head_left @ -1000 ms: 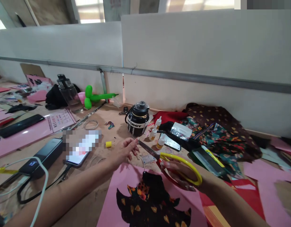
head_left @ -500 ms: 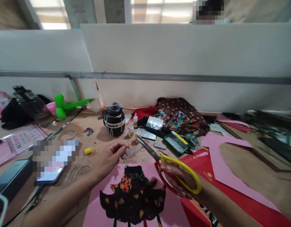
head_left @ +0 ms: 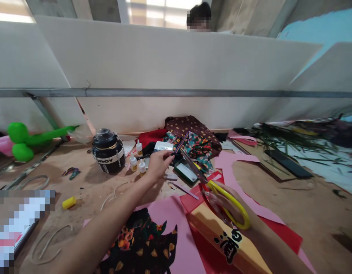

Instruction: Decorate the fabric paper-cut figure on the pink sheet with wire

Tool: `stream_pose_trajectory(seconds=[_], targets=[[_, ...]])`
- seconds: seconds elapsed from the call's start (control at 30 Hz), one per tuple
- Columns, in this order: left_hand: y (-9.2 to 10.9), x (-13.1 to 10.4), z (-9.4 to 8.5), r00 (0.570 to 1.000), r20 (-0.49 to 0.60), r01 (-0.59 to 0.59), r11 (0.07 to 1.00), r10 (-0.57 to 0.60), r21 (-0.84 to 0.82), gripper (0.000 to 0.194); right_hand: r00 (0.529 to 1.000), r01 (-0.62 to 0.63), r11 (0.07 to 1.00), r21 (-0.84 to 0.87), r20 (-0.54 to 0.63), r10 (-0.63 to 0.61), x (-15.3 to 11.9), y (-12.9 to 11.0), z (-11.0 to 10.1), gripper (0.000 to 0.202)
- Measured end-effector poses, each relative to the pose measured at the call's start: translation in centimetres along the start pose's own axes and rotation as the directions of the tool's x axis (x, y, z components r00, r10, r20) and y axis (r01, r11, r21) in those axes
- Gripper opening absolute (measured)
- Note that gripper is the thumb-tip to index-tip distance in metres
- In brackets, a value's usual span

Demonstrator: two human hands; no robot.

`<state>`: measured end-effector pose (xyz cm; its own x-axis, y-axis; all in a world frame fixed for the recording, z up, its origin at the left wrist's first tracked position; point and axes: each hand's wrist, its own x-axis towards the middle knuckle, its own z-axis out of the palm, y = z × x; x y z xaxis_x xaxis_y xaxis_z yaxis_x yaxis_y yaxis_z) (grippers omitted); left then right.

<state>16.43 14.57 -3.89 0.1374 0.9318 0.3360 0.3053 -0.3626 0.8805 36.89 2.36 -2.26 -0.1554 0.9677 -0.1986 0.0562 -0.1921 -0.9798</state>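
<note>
My right hand [head_left: 228, 202] grips a pair of scissors [head_left: 211, 185] with yellow and red handles, its blades pointing up and to the left. My left hand [head_left: 160, 166] reaches forward, thumb and fingers pinched together beside the dark cloth pile; anything between the fingertips is too small to make out. Under my left forearm, a dark dress-shaped fabric cutout [head_left: 153, 254] with floral and gold leaf prints lies on pink paper [head_left: 181, 232], partly hidden by the arm. Floral fabric [head_left: 203, 150] and brown printed cloth [head_left: 190, 125] are heaped just beyond my hands.
A black jar-shaped bottle [head_left: 109, 152] stands at left-centre beside small glue bottles [head_left: 133, 163]. A yellow cap [head_left: 69, 203] and a phone [head_left: 30, 220] lie at left. A red and yellow bag [head_left: 213, 228] and cut pink paper [head_left: 227, 171] lie at right. A white partition [head_left: 164, 61] closes the back.
The view has turned right. My left hand has moved from above the fabric cutout to beside the cloth pile. The scissors remain in my right hand, now above the red and yellow bag.
</note>
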Motion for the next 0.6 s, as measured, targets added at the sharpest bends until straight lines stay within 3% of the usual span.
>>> stream_pose_trajectory(seconds=[0.13, 0.27, 0.6], targets=[[-0.1, 1.0, 2.8, 0.994, 0.095, -0.057, 0.998, 0.056, 0.004, 0.026, 0.999, 0.014, 1.000, -0.013, -0.038, -0.015, 0.3, 0.0, -0.4, 0.043], [-0.3, 1.2, 4.0, 0.974, 0.206, -0.092, 0.996, 0.092, -0.009, 0.034, 0.995, 0.049, 0.996, -0.080, -0.080, -0.055, 0.2, -0.5, -0.2, 0.041], [-0.4, 1.8, 5.2, 0.995, 0.082, -0.066, 0.997, 0.063, 0.038, 0.013, 0.992, 0.079, 0.994, -0.082, -0.089, -0.086, 0.4, 0.0, -0.6, 0.036]])
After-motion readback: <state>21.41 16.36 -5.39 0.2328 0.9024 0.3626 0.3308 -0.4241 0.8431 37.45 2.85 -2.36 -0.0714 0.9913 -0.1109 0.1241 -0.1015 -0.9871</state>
